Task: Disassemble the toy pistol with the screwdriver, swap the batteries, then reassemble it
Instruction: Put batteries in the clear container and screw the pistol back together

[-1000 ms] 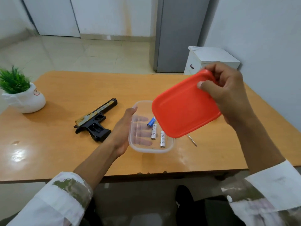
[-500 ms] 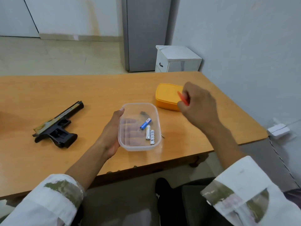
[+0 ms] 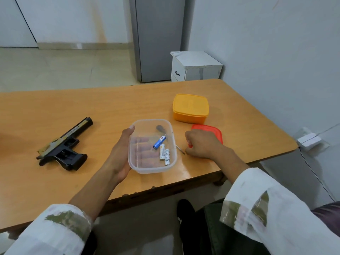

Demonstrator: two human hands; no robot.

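Note:
The black and gold toy pistol (image 3: 64, 144) lies on its side at the left of the wooden table (image 3: 92, 107). My left hand (image 3: 119, 153) grips the left side of an open clear plastic container (image 3: 147, 168), fingers underneath it. Inside lie one blue battery (image 3: 159, 142) and two white batteries (image 3: 164, 154). A screwdriver lies behind the container, its dark handle (image 3: 160, 128) seen through the plastic and its metal tip (image 3: 180, 150) sticking out on the right. My right hand (image 3: 202, 144) holds the near-left edge of the red lid (image 3: 213, 132), which lies flat on the table.
A closed yellow box (image 3: 190, 108) stands just behind the red lid. The table's right edge and front edge are close to my right hand. Beyond the table stand a white cabinet (image 3: 195, 67) and a grey fridge (image 3: 158, 39); a wall runs along the right.
My right hand has brought the red lid from above the container down onto the table in front of the yellow box. My left hand has stayed on the container.

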